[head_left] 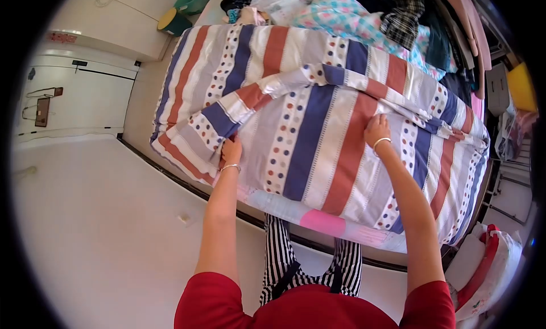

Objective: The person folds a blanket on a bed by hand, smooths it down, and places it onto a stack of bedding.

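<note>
A quilt (315,141) with blue, rust, white and grey stripes and dotted bands is spread over the bed, a long fold arching across its middle. My left hand (230,151) is closed at the fold's lower left end, gripping the fabric there; some of its fingertips are hidden by the cloth. Just below the fold on the right side, my right hand (376,131) rests on the quilt, fingers extended and close together against the fabric. A bracelet circles each wrist.
A pink and pale bed sheet (321,221) shows along the near bed edge. Clothes (401,16) and a blue-pink patterned cloth (335,13) are heaped at the far side. A white bag with red (492,272) stands at lower right. White cabinets (74,96) line the left.
</note>
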A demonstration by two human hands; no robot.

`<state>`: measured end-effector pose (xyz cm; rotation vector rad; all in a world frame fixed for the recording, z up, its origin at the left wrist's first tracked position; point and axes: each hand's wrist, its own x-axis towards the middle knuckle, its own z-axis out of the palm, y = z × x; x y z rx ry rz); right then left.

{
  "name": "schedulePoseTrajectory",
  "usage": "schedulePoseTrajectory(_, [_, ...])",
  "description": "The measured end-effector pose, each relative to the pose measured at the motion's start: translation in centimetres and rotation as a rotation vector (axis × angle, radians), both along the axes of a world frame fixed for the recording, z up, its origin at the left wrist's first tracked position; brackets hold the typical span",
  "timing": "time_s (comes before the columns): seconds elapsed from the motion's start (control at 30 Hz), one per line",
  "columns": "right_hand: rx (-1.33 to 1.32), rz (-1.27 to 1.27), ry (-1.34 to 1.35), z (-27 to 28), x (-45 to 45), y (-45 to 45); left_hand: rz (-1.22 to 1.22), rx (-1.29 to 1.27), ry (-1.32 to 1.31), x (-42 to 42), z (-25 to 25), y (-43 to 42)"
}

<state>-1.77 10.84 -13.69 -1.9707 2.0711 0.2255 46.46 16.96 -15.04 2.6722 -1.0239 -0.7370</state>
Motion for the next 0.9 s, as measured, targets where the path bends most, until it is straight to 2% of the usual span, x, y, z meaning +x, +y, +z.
schedulePoseTrajectory(0.07, [-0.082,-0.087,-0.144,2.2,5.6,0.6,0.076,0.009,0.122,3.6,-2.2,0.4])
schedulePoseTrajectory(0.13, [-0.088,0.035,-0.202,2.2,10.7,0.5,0.05,-0.534,0.202,4.5,-3.7,1.2])
schedulePoseTrajectory(0.2, [-0.186,0.051,-0.385,1.1,17.0,0.6,0.385,-0.575,0.577,6.7,-3.4,2.5])
schedulePoseTrajectory(0.23, [-0.251,0.075,-0.481,0.5,20.0,0.6,0.388,-0.571,0.575,8.0,-3.3,3.0])
schedulePoseTrajectory(0.27, [-0.31,0.096,-0.576,0.4,23.3,0.8,0.806,-0.696,0.968,9.4,-3.2,3.8])
schedulePoseTrajectory(0.3, [-0.202,-0.059,-0.771,0.0,26.7,0.8,1.237,-0.803,1.355,11.2,-3.2,4.6])
schedulePoseTrajectory(0.33, [-0.1,-0.217,-0.959,-0.5,30.0,0.3,1.235,-0.803,1.357,12.9,-3.0,5.6])
schedulePoseTrajectory(0.37, [-0.091,-0.449,-1.451,-3.7,33.3,-0.1,1.197,-0.908,1.513,14.5,-3.1,6.9])
schedulePoseTrajectory(0.4, [-0.093,-0.448,-1.446,-2.2,35.4,-0.7,1.156,-1.012,1.668,15.5,-2.5,7.3])
schedulePoseTrajectory(0.43, [0.145,-0.793,-1.662,-0.7,37.0,-1.0,1.404,-1.022,1.696,16.6,-2.0,7.3])
schedulePoseTrajectory(0.47, [0.405,-1.151,-1.842,0.5,38.3,-1.3,1.411,-1.021,1.699,16.6,-0.4,7.2])
schedulePoseTrajectory(0.53, [0.447,-1.223,-1.912,0.7,40.0,-1.9,1.509,-1.151,1.441,16.6,3.1,7.1])
schedulePoseTrajectory(0.57, [0.421,-1.271,-1.861,0.8,40.5,-2.3,1.504,-1.168,1.439,17.3,3.9,7.0])
schedulePoseTrajectory(0.6, [0.4,-1.316,-1.81,0.9,41.1,-2.5,1.355,-1.129,1.419,18.2,4.9,7.1])
schedulePoseTrajectory(0.67, [0.426,-1.235,-1.829,1.2,41.2,-2.8,1.192,-1.105,1.386,21.3,6.0,6.5])
schedulePoseTrajectory(0.7, [0.438,-1.179,-1.827,1.2,40.7,-2.2,0.989,-1.085,1.058,23.5,7.0,6.1])
schedulePoseTrajectory(0.77, [0.463,-1.116,-1.819,1.5,40.5,-1.4,0.647,-1.058,0.598,25.2,9.5,5.1])
schedulePoseTrajectory(0.8, [0.476,-1.116,-1.905,2.1,40.5,-1.3,0.504,-1.069,0.46,24.6,13.6,3.1])
schedulePoseTrajectory(0.87, [0.491,-1.106,-1.991,3.3,40.6,-1.9,0.29,-0.996,0.228,27.5,14.9,0.2])
schedulePoseTrajectory(0.9, [0.492,-1.097,-2.017,3.9,40.6,-2.5,0.22,-0.927,0.231,28.2,16.6,-1.5])
